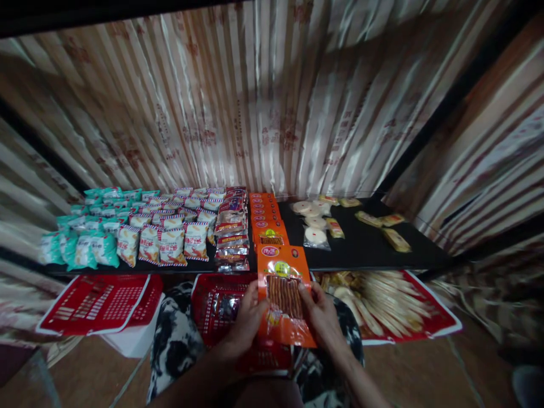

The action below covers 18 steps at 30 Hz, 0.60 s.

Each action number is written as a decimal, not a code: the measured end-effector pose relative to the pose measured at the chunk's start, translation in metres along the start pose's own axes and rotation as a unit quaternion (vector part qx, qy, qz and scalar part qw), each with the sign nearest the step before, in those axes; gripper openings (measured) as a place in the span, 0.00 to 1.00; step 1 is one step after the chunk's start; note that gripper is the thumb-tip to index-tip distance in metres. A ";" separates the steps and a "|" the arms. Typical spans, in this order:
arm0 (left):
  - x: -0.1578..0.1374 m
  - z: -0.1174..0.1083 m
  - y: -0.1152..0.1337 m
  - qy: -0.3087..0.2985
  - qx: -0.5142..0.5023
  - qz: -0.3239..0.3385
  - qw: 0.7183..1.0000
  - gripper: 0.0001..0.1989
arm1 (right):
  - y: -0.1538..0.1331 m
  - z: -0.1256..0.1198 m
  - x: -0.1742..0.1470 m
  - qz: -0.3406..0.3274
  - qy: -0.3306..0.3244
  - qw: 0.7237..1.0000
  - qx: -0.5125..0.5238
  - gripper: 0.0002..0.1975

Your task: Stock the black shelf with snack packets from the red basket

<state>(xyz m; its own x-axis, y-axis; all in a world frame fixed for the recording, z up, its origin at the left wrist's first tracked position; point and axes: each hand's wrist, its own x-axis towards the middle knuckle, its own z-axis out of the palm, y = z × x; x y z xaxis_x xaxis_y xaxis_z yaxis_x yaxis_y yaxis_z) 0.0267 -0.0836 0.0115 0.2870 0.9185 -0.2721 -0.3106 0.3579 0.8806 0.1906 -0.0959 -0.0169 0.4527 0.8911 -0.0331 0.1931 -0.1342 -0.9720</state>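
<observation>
Between my two hands is an orange snack packet (284,255) with a clear window showing brown sticks. My left hand (246,317) grips its left edge, and my right hand (321,314) grips the right edge with the thumb on the front. The packet is upright, facing me, just in front of the shelf edge. Behind it, a row of matching orange packets (263,212) lies overlapped on the black shelf (361,249). Left of that row is a stack of dark red and silver packets (232,224).
White-and-red snack bags (172,243) and teal bags (85,249) fill the shelf's left. Round white packs (315,235) and small yellow packs (397,239) lie at right. Red baskets stand below: left (97,306), middle (206,306), and right (442,317), holding long pale packages. A striped curtain (255,102) hangs behind.
</observation>
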 end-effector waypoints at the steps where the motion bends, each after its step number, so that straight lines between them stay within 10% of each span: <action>1: 0.003 0.004 -0.002 0.002 0.003 -0.004 1.000 0.19 | -0.001 -0.002 0.007 0.005 0.004 1.000 0.002 0.20; 18: 0.047 0.029 -0.016 0.101 -0.061 -0.015 0.993 0.35 | 0.007 0.013 0.107 -0.022 0.014 0.995 -0.097 0.19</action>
<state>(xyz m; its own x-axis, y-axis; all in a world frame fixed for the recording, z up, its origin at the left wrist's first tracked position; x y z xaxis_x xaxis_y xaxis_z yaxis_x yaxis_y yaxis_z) 0.0713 -0.0509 -0.0039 0.1151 0.9174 -0.3809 -0.4157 0.3928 0.8203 0.2289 0.0038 -0.0304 0.4632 0.8861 0.0171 0.3766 -0.1794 -0.9089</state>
